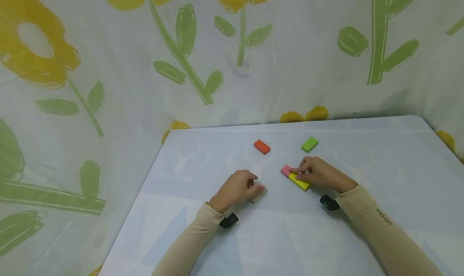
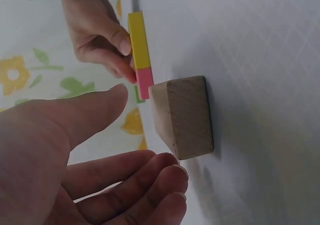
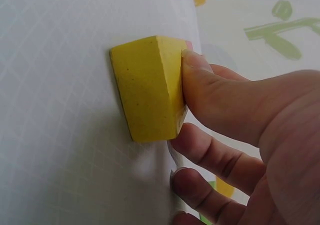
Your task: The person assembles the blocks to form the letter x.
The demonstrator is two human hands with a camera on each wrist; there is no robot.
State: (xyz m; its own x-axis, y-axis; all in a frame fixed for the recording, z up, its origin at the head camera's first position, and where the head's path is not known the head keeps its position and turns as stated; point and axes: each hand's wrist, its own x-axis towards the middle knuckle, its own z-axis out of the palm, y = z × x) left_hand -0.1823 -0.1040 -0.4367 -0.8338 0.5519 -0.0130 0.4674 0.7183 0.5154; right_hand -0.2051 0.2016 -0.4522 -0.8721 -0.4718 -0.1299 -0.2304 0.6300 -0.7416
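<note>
My left hand (image 1: pixel 237 188) is beside a plain wooden block (image 2: pixel 187 117) lying on the table. In the left wrist view the thumb stands apart from the loosely bent fingers, with a gap before the block. Over on the right, a yellow block (image 1: pixel 300 182) and a pink block (image 1: pixel 286 170) lie end to end, in line. My right hand (image 1: pixel 320 173) rests its thumb on top of the yellow block (image 3: pixel 142 90) and reaches its index fingertip to the pink one. The other fingers bend beside them; their tips are partly hidden in the head view.
Farther back on the white patterned table (image 1: pixel 203 155) lie an orange block (image 1: pixel 262 146) and a green block (image 1: pixel 309 144), apart from each other. A flower-printed curtain (image 1: pixel 290 74) hangs behind the table's back edge. Each wrist wears a dark device.
</note>
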